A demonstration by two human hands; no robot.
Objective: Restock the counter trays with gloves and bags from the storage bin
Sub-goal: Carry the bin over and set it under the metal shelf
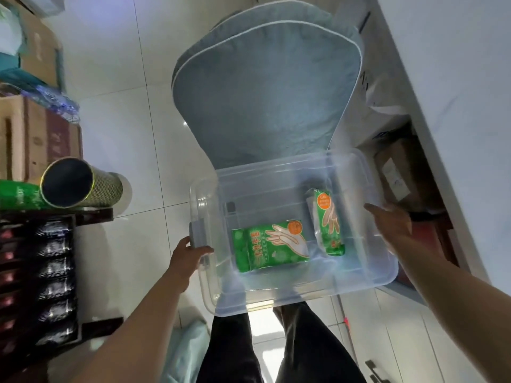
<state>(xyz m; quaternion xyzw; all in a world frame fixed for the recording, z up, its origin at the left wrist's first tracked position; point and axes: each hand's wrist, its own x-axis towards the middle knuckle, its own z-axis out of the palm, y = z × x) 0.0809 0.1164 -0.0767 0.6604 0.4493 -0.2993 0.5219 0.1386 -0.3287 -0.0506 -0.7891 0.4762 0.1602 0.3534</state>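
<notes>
A clear plastic storage bin (370,275) sits in front of me, partly over a cushioned chair. Inside it lie two green packs of disposable gloves: one flat pack (269,244) near the middle and a second pack (327,222) leaning toward the right wall. My left hand (186,257) grips the grey latch handle (197,234) on the bin's left rim. My right hand (390,221) is at the bin's right rim, fingers extended; whether it touches the rim I cannot tell.
A grey-blue chair cushion (262,87) lies beyond the bin. At left stand cardboard boxes (38,139), a metal cylinder (80,182) and a rack of dark packets (55,275). A white counter (453,87) runs along the right, with a box (395,172) beneath it.
</notes>
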